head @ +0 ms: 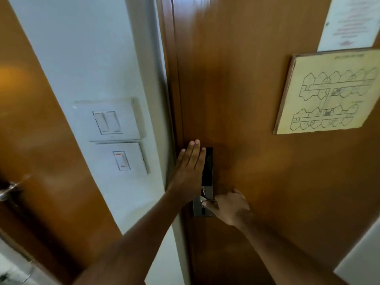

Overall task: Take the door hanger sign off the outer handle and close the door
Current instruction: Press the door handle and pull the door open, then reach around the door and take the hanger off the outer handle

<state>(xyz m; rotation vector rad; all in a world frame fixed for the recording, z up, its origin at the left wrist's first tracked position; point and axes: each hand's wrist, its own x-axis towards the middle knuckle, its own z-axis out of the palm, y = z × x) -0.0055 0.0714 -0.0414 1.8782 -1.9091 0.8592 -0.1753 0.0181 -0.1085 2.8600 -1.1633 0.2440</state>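
Observation:
The brown wooden door (246, 99) fills the right of the view and sits against its frame. My left hand (190, 167) lies flat on the door's latch edge, fingers together and pointing up, partly over the black and silver lock plate (207, 173). My right hand (228, 208) is curled around the inner door handle at the lower part of that plate; the handle itself is almost wholly hidden by the fingers. No door hanger sign is in view.
A framed floor plan (329, 91) and a white notice (349, 21) hang on the door. Two white switch plates (111, 122) sit on the wall strip to the left. Another wooden door with a metal handle (8, 190) stands at far left.

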